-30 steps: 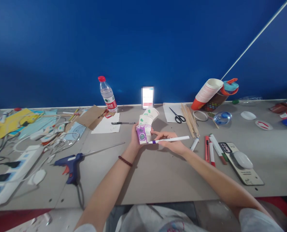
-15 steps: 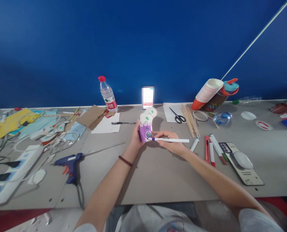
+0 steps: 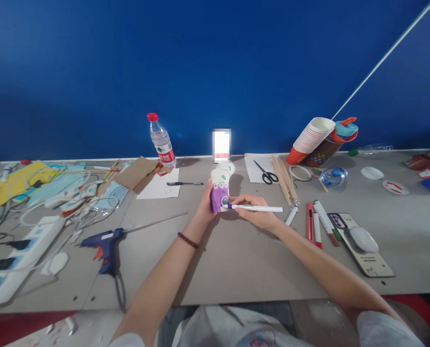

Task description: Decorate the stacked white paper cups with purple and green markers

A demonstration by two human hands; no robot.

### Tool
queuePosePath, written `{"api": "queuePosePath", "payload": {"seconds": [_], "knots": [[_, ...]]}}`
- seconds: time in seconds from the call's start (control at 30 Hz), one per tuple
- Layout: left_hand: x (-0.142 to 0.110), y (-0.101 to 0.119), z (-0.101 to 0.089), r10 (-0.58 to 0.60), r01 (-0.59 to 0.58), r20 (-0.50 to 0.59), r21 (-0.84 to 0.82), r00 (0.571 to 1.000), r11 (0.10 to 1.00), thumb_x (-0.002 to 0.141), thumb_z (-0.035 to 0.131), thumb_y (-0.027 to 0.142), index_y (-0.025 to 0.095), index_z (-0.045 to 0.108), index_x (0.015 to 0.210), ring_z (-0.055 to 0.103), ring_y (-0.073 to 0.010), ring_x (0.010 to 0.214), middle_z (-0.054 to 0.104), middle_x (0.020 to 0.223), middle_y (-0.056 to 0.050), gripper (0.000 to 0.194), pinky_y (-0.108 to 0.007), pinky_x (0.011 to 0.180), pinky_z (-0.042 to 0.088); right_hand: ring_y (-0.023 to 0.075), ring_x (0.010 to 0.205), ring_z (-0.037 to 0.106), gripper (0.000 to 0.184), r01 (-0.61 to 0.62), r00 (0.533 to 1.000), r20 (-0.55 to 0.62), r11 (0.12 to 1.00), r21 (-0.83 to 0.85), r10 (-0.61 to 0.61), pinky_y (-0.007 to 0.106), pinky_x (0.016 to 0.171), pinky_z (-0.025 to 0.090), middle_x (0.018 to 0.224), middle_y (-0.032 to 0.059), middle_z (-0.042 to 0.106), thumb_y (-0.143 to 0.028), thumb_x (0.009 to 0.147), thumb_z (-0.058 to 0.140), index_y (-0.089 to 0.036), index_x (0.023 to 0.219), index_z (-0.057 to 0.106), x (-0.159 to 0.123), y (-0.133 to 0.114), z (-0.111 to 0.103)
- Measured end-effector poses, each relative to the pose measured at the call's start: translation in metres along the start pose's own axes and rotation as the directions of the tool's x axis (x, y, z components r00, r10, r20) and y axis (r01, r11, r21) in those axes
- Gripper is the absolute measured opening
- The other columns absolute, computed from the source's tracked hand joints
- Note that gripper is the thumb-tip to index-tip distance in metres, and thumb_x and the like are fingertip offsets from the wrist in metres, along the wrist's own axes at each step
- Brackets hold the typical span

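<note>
In the middle of the head view, my left hand [image 3: 205,205] is wrapped round a paper cup [image 3: 220,195]. Its lower part is coloured purple, its upper part is white with green spots, and a dark round mark sits low on the side. A white disc with green marks rises behind the cup's top. My right hand [image 3: 255,212] is closed on a purple-tipped marker [image 3: 262,208], held nearly level. The marker's tip meets the lower side of the cup, beside the round mark. My left palm and the cup's far side are hidden.
Left: glue gun [image 3: 108,246], power strip [image 3: 30,250], tangled cables, water bottle [image 3: 162,144], black pen [image 3: 184,183]. Right: scissors [image 3: 267,174], wooden sticks [image 3: 285,180], stacked paper cups [image 3: 312,137], several markers, phone [image 3: 367,258]. A lit screen [image 3: 221,144] stands against the blue wall.
The cup has turned and shifted slightly to the right in my left hand, its round mark moving right too. The marker's tip has shifted slightly right and remains at the cup.
</note>
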State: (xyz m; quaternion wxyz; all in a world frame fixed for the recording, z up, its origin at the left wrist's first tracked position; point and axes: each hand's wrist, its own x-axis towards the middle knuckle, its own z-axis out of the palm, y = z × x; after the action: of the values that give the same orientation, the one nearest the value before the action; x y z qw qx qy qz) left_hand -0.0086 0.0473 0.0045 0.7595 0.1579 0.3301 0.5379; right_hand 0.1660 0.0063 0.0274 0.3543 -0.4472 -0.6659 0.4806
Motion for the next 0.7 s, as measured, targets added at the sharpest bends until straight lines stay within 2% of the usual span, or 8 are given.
{"api": "queuePosePath", "payload": {"seconds": [0.17, 0.3, 0.47, 0.7], "knots": [[0.001, 0.001, 0.000, 0.011, -0.011, -0.049, 0.000, 0.999, 1.000, 0.093, 0.045, 0.054, 0.010, 0.068, 0.102, 0.068, -0.0205, 0.081, 0.070, 0.087, -0.012, 0.050, -0.030, 0.077, 0.053, 0.0255, 0.098, 0.069, 0.012, -0.030, 0.999, 0.035, 0.999, 0.022, 0.029, 0.032, 0.065, 0.057, 0.119, 0.0079, 0.071, -0.026, 0.076, 0.066, -0.021, 0.085, 0.072, -0.001, -0.003, 0.000], [0.002, 0.000, -0.001, 0.014, -0.013, -0.055, 0.001, 0.998, 1.000, 0.092, 0.047, 0.056, 0.011, 0.067, 0.104, 0.068, -0.0202, 0.078, 0.070, 0.084, -0.011, 0.051, -0.030, 0.074, 0.054, 0.0245, 0.092, 0.071, 0.009, -0.047, 0.997, 0.066, 0.999, 0.003, 0.047, 0.031, 0.065, 0.056, 0.125, 0.0075, 0.069, -0.020, 0.073, 0.066, -0.021, 0.079, 0.072, -0.002, -0.010, -0.001], [0.002, 0.000, -0.002, 0.022, -0.024, -0.060, -0.021, 0.998, 0.999, 0.089, 0.052, 0.055, 0.012, 0.067, 0.107, 0.068, -0.0200, 0.077, 0.070, 0.085, -0.011, 0.049, -0.030, 0.073, 0.055, 0.0255, 0.094, 0.070, 0.010, -0.053, 0.998, 0.045, 0.997, 0.054, 0.050, 0.031, 0.064, 0.056, 0.119, 0.0077, 0.072, -0.026, 0.075, 0.068, -0.022, 0.083, 0.072, 0.000, -0.006, 0.000], [-0.002, 0.003, 0.001, -0.007, 0.007, -0.041, 0.007, 0.999, 1.000, 0.094, 0.043, 0.052, 0.011, 0.067, 0.105, 0.068, -0.0220, 0.075, 0.069, 0.079, -0.011, 0.048, -0.031, 0.070, 0.053, 0.0211, 0.084, 0.070, 0.019, -0.028, 0.999, 0.023, 0.999, 0.025, 0.027, 0.030, 0.063, 0.055, 0.112, 0.0086, 0.074, -0.035, 0.080, 0.066, -0.021, 0.091, 0.071, 0.002, 0.001, 0.001]]}}
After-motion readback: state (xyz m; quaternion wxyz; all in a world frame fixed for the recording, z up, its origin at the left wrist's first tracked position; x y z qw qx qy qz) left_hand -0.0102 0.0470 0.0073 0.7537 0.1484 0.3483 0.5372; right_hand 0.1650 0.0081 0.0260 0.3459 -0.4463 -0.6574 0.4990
